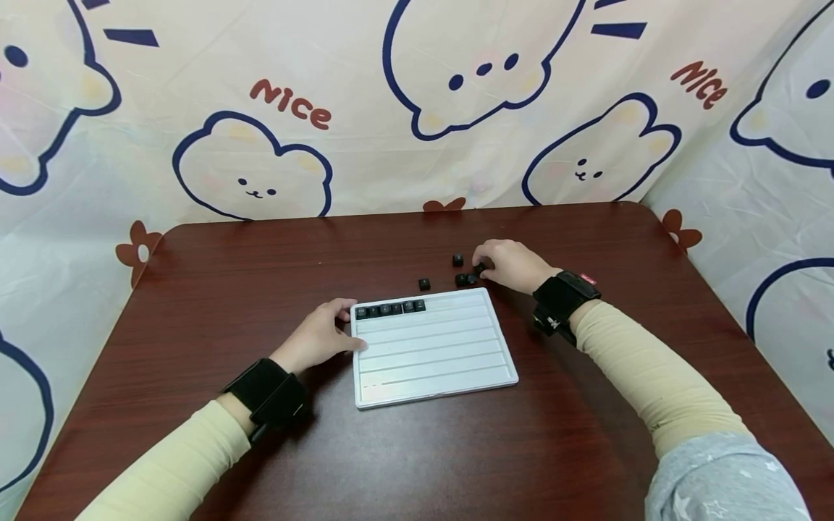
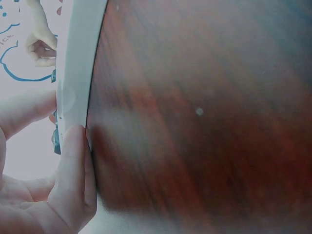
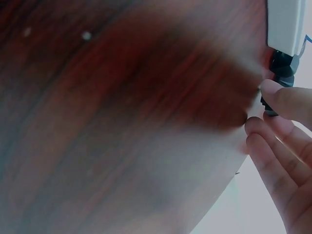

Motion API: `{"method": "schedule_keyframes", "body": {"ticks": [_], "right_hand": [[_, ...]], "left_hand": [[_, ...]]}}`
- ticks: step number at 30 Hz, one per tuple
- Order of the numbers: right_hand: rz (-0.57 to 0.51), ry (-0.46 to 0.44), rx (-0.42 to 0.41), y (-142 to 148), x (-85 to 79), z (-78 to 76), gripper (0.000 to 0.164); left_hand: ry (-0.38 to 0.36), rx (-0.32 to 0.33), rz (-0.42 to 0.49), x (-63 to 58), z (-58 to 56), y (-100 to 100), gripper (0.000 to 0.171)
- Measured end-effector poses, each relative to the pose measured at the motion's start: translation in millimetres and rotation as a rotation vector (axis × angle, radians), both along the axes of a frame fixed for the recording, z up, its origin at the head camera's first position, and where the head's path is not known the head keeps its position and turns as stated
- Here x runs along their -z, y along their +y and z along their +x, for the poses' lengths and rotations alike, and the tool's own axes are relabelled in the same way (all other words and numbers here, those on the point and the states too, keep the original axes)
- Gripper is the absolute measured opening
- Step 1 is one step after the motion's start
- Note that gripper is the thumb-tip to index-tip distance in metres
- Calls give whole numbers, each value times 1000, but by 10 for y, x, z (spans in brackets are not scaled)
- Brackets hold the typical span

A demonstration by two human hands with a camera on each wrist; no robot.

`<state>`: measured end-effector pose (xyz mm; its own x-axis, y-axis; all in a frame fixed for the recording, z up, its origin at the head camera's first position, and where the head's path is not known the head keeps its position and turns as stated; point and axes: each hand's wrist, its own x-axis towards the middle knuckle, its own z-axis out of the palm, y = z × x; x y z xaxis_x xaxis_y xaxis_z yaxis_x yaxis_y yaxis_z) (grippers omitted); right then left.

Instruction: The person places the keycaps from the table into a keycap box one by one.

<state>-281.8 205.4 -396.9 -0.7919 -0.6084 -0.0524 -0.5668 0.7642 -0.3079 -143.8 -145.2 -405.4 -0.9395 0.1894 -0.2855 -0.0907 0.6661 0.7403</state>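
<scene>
A white ridged board lies on the table with several black keycaps along the left of its top row. At its upper left edge my left hand grips the board, thumb on the top face and fingers at the side. Beyond the board's upper right corner, my right hand pinches a black keycap between thumb and fingertips. Loose black keycaps lie close by that hand. Two others, a keycap farther back and a keycap to the left, stand apart.
The dark wooden table reaches back to a patterned cloth hanging behind it and at both sides. Black bands wrap both wrists, and pale sleeves cover the forearms.
</scene>
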Motion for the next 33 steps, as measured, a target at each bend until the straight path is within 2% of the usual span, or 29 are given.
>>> {"method": "schedule_keyframes", "body": {"ticks": [11,19,33], "right_hand": [[-24,7,5,-22,-89,58,23],[-52,16,-32,-46,-138,126,27],[-57,23,-47,-174,-211,259,27]], "left_hand": [[-9,-6,-1,-10,9,-2,77],[-13,-4,8,-3,13,-7,77],[-9,-10,6,-7,10,-6,77]]}}
